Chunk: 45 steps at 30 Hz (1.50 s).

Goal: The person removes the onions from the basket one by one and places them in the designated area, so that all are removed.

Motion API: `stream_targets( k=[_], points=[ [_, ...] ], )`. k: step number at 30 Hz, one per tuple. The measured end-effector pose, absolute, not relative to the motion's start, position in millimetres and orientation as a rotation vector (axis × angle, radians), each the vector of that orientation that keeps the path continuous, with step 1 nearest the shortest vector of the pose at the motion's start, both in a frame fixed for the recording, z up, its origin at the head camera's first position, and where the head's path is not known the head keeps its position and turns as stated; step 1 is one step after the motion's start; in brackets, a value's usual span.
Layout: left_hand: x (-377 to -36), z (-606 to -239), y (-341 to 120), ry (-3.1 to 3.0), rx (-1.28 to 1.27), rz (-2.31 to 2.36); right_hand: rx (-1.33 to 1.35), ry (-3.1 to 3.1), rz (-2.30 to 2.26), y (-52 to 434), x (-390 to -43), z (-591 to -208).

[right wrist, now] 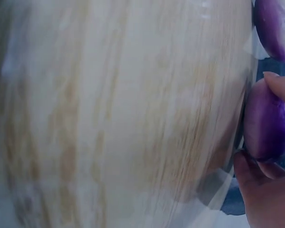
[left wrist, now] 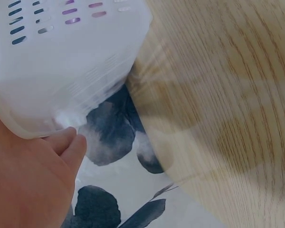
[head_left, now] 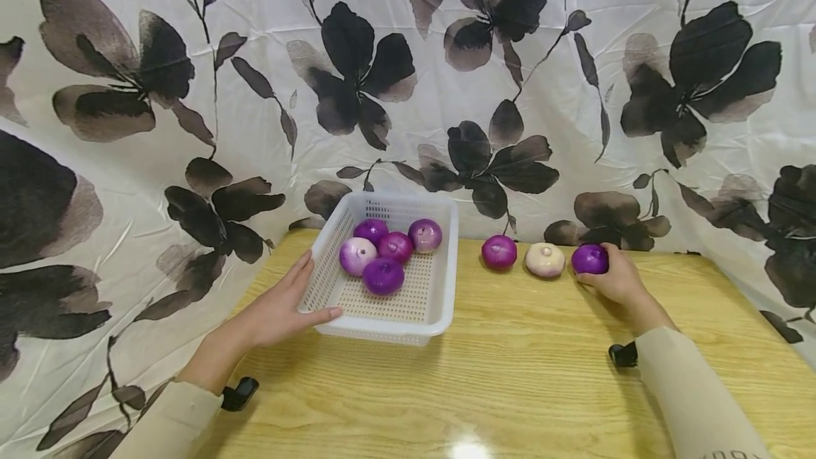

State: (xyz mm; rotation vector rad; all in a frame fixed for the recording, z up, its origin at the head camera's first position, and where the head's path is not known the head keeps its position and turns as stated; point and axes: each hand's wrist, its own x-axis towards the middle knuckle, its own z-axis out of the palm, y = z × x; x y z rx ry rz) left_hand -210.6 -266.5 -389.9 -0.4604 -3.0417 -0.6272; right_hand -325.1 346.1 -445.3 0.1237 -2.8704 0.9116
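Onions come to eight by our count: five in the basket and three in a row on the table. Starting at the left, our left hand (head_left: 280, 310) rests against the near left corner of the white slotted basket (head_left: 440, 289), fingers fairly straight along its left wall and thumb laid along the front rim; it steadies the basket without closing round it. In the left wrist view the basket corner (left wrist: 76, 80) overhangs the table edge beside the fingertips (left wrist: 69, 142).

Inside the basket we count five onions in a cluster toward the back: one pale lilac (head_left: 357, 255), one dark purple at the back (head_left: 372, 230), one magenta in the middle (head_left: 396, 246), one pinkish with a pale top (head_left: 425, 234), and one deep purple nearest us (head_left: 383, 276).

Further right, on the wooden table (head_left: 510, 374), stand three more near the back edge: a magenta onion (head_left: 499, 252), a cream onion (head_left: 545, 260) just beside it, and a purple onion (head_left: 589, 259). Our right hand (head_left: 620, 282) curls round this last one from the right, fingers and thumb half closed on it while it sits on the table. The right wrist view shows the same purple onion (right wrist: 268, 123) pinched between fingertip and thumb.
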Motion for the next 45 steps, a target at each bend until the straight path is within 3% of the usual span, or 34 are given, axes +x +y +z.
stream_targets(
  k=[30,45],
  points=[
    [-208.3,-388.9,-263.8,-3.041,-0.436,-0.638,0.122,-2.871,0.986,346.5,-318.4,-441.9],
    [-209.9,-390.2,-264.8,-3.045,-0.441,-0.629,0.233,-2.888,0.918,359.2,-288.9,-420.8]
  ],
)
